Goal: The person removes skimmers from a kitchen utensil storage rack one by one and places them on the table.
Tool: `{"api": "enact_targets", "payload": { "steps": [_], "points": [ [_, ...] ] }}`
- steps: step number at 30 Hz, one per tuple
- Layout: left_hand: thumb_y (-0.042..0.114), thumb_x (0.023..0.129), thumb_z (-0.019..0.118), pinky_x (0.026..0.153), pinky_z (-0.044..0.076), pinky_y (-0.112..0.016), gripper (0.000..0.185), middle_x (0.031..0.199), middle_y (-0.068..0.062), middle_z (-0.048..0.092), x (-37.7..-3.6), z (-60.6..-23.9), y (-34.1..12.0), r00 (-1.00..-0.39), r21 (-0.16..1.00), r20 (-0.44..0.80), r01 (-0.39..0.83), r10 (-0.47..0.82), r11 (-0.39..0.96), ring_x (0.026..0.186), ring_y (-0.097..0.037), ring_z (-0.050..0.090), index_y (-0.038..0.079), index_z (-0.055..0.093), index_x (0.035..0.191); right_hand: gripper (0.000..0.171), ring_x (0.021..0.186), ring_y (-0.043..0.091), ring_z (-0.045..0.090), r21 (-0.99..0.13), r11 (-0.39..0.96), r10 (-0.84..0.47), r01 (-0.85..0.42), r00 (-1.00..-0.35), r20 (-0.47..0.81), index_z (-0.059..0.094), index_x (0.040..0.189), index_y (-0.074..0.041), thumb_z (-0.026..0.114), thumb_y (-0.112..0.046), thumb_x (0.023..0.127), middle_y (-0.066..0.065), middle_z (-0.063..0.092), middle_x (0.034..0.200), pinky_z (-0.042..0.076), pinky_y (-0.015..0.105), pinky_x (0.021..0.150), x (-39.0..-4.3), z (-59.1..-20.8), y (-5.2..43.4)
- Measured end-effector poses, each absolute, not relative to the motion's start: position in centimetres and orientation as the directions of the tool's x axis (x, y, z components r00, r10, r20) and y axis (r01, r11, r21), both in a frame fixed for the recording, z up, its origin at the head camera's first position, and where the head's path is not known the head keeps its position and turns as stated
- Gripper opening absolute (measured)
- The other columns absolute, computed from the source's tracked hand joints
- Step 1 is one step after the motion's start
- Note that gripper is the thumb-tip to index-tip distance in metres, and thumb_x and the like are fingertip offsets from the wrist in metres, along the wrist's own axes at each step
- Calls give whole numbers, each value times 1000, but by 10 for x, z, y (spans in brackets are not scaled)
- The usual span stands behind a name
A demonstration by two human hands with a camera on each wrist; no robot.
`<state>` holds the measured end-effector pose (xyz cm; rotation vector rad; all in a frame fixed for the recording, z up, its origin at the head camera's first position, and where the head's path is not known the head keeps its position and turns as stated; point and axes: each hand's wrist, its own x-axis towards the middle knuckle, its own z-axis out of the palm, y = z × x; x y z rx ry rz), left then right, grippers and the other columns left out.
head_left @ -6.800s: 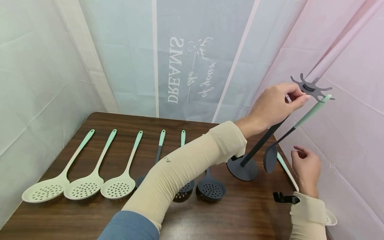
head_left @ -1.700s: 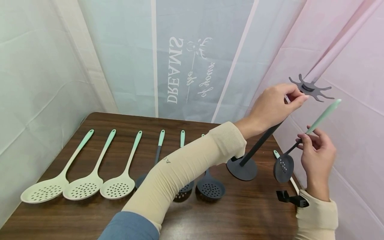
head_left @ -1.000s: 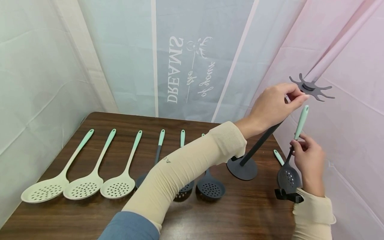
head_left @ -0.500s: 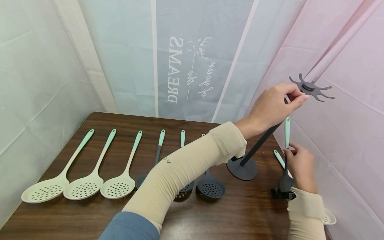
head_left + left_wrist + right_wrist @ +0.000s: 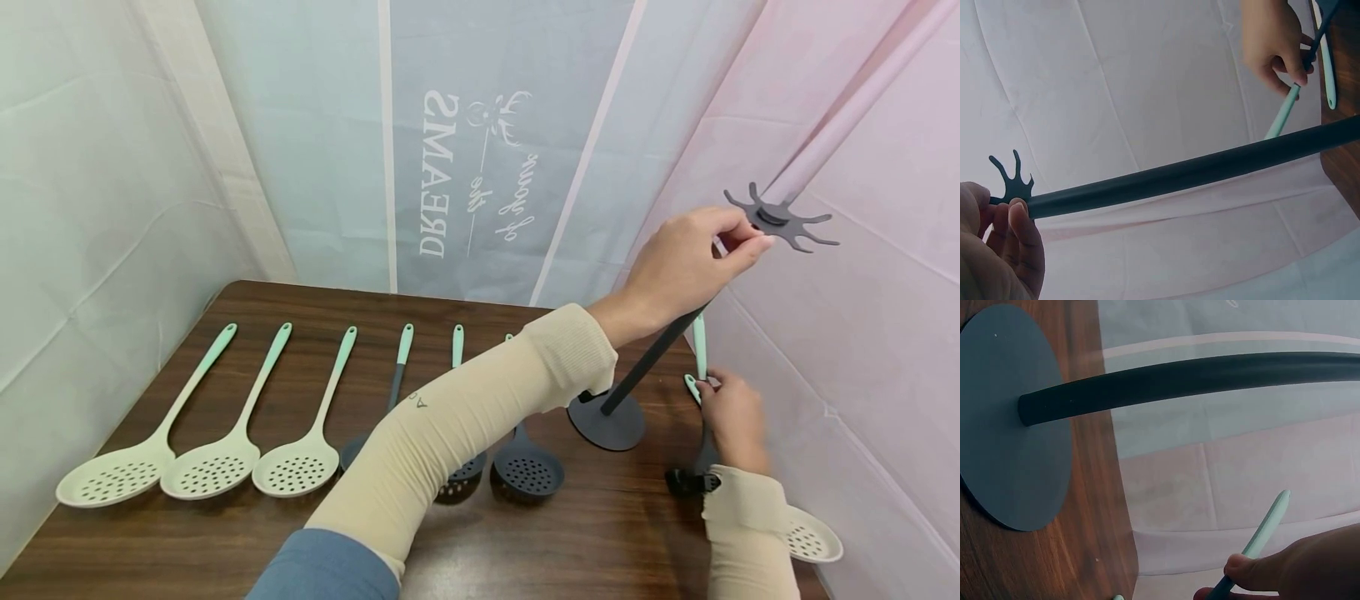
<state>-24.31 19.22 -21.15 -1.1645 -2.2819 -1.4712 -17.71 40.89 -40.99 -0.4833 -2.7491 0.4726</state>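
My left hand [image 5: 686, 267] pinches the hooked top [image 5: 783, 223] of a dark utensil stand [image 5: 652, 358], its thumb and fingertips on it in the left wrist view. At the right of the table, my right hand [image 5: 735, 417] grips a dark grey skimmer by its shaft, just below the mint handle [image 5: 700, 346]. The wrist and strap hide most of that skimmer's bowl in the head view. A cream skimmer [image 5: 813, 537] lies beside it, partly under the right forearm. No utensil hangs on the visible hooks.
Cream skimmers [image 5: 296, 467] and dark grey skimmers [image 5: 527, 472] lie in a row on the brown table [image 5: 600, 533], handles pointing away. My left sleeve covers some of them. The stand's round base [image 5: 607, 425] sits right of the row. Fabric walls [image 5: 885, 333] close in the table's sides.
Earlier the dark skimmer hung from a hook. My right hand has taken it off and carried it down and left toward the tabletop. The left hand has stayed at the stand's top.
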Motion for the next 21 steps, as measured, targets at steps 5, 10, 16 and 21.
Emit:
{"api": "enact_targets", "payload": {
  "steps": [5,10,16,21],
  "points": [
    [34,102,64,68,43,-5,17,90,20,65,-243,-212,193,-675,690,534,696,508,199,78,10,55,23,73,91,27,95,56,62,-360,885,389,297,-895,219,65,119,8,63,-9,97,33,68,105,49,62,72,-182,-412,409],
    [33,102,64,69,43,-5,16,90,19,65,-244,-211,193,-673,686,535,699,510,203,78,10,55,23,73,92,28,100,55,61,-360,869,421,339,-889,178,65,121,6,63,-9,97,32,67,111,49,62,75,-185,-417,408],
    [32,102,64,69,42,-5,16,91,18,65,-246,-211,193,-666,680,544,707,511,196,79,10,55,22,73,93,33,102,56,60,-315,857,456,409,-886,90,62,129,5,61,-10,100,33,65,117,51,62,71,-194,-426,410],
    [31,102,65,69,43,-5,15,91,18,66,-246,-211,195,-663,684,545,705,514,184,80,9,56,21,72,92,35,96,56,62,-312,858,445,407,-894,56,62,130,5,63,-11,99,34,65,116,52,61,65,-201,-434,412]
  ]
}}
